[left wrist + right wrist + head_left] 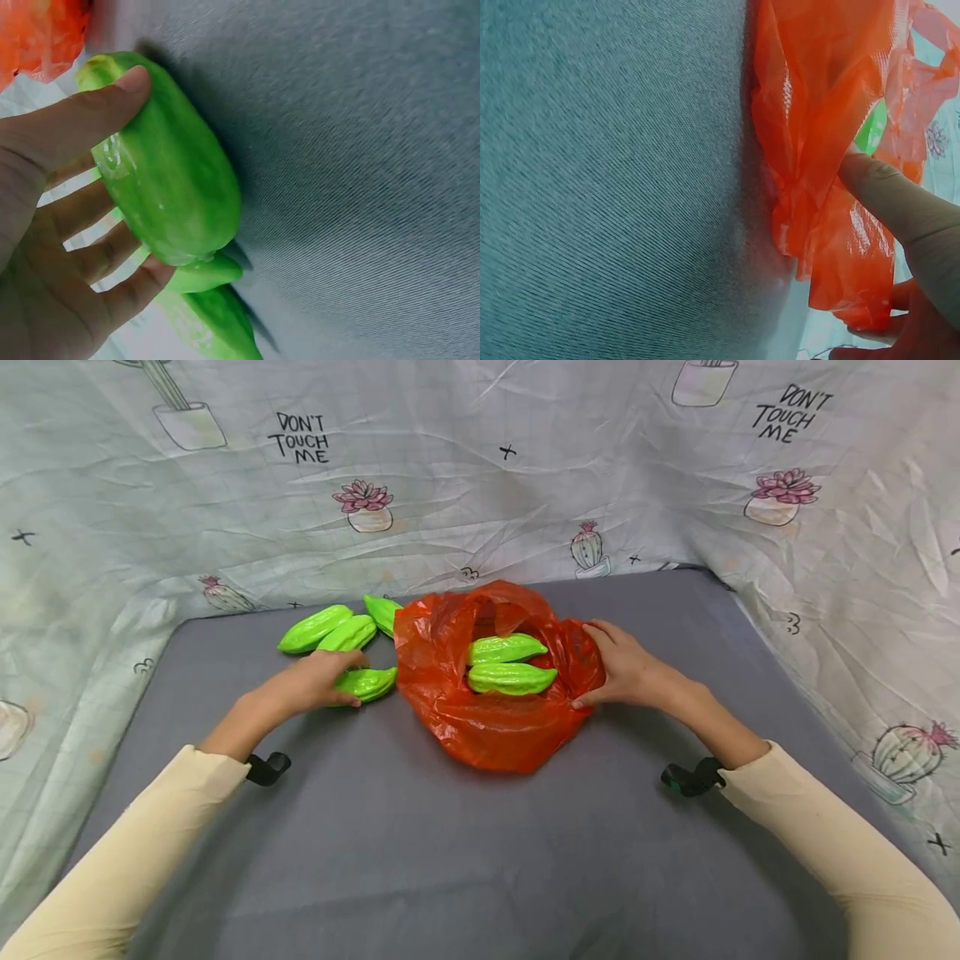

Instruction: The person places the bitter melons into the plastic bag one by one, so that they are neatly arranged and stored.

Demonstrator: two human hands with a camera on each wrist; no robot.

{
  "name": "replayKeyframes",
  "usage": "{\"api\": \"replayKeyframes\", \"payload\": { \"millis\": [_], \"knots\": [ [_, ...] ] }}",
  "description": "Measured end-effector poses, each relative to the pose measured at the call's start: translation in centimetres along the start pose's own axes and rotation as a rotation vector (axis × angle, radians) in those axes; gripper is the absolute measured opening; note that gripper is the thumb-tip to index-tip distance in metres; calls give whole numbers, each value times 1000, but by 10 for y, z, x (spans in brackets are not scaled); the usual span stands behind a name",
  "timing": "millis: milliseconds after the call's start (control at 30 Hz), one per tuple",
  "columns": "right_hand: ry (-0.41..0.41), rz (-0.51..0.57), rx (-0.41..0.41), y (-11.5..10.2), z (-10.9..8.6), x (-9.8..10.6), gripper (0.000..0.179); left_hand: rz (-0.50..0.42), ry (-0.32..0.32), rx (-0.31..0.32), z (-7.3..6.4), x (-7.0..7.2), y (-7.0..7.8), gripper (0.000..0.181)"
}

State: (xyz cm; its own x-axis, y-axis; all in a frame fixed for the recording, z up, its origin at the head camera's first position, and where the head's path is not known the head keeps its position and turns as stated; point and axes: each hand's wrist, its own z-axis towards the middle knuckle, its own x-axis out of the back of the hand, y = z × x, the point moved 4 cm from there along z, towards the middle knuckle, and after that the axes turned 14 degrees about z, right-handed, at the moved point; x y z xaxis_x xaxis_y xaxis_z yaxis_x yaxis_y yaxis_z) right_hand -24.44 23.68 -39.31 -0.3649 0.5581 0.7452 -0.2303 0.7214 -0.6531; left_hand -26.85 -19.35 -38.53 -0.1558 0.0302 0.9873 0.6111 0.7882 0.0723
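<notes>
Here, two hands work at an orange bag [487, 718] of green gourds.

The left hand [318, 681] grips a gourd [369, 683] lying crosswise just left of the bag, tip toward it; the right hand [626, 672] pinches the bag's rim.

A glossy green gourd [367, 683], ridged and tapered, lies flat on the grey surface [420, 860] toward its far edge, left of centre; the crumpled orange plastic bag [487, 727] sits just beside it, mouth open, with two like gourds [510, 664] inside.
</notes>
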Motion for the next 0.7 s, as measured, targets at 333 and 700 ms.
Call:
{"api": "replayKeyframes", "payload": {
  "millis": [333, 700],
  "knots": [
    [46, 12, 40, -8, 6, 5, 105, 15, 49, 37, 4, 7, -3, 49],
    [35, 40, 8, -2, -10, -5, 97, 9, 62, 45, -3, -4, 4, 49]
  ]
}}
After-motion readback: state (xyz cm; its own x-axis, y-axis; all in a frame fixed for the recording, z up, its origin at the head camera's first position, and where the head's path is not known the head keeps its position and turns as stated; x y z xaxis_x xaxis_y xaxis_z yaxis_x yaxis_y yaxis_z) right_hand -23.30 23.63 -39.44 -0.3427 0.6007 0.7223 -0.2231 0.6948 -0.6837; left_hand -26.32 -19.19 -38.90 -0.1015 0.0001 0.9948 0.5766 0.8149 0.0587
